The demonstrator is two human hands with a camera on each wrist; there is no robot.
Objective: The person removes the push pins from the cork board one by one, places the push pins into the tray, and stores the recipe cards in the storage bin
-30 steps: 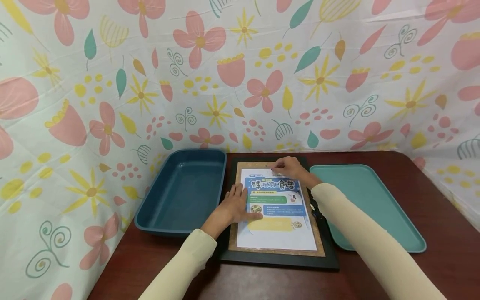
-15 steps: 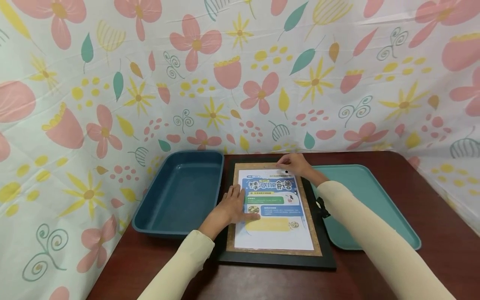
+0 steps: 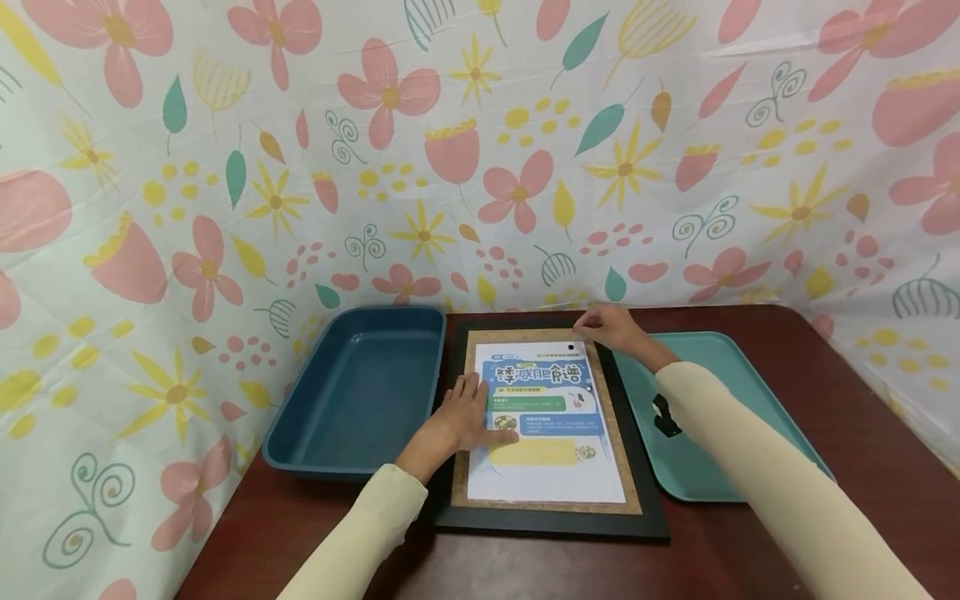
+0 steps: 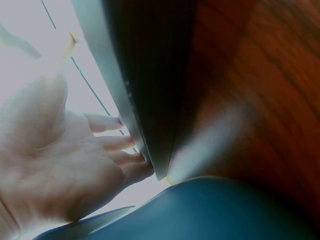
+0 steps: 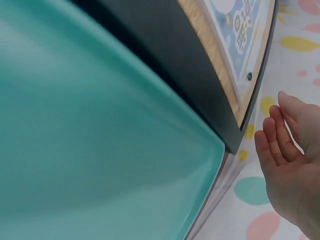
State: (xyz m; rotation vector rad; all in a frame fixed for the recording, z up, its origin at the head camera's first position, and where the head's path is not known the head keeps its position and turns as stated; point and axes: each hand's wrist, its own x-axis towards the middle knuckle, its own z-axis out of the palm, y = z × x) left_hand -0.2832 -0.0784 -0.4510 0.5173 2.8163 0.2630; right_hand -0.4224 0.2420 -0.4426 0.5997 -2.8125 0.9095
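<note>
A printed paper sheet (image 3: 547,487) with blue, green and yellow blocks lies on a cork board (image 3: 551,336) in a black frame (image 3: 555,522). My left hand (image 3: 467,417) rests on the sheet's left side, fingers spread and thumb reaching inward. In the left wrist view that hand (image 4: 65,150) lies over the frame's edge. A small black pin (image 3: 571,347) sits near the sheet's top right corner. Just right of it, over the frame's upper right corner, hovers my right hand (image 3: 611,327). In the right wrist view its fingers (image 5: 272,132) are loosely bent, and nothing shows between them.
A deep dark-blue bin (image 3: 360,408) stands left of the board. To the right lies a flat teal tray (image 3: 712,417), partly under my right sleeve. A small black item (image 3: 664,415) shows beside that sleeve. Behind the brown table (image 3: 540,571) hangs a flowered cloth (image 3: 480,167).
My right hand has moved right, from the sheet's top edge to beyond its top right corner, uncovering the black pin. My left hand has stayed on the sheet.
</note>
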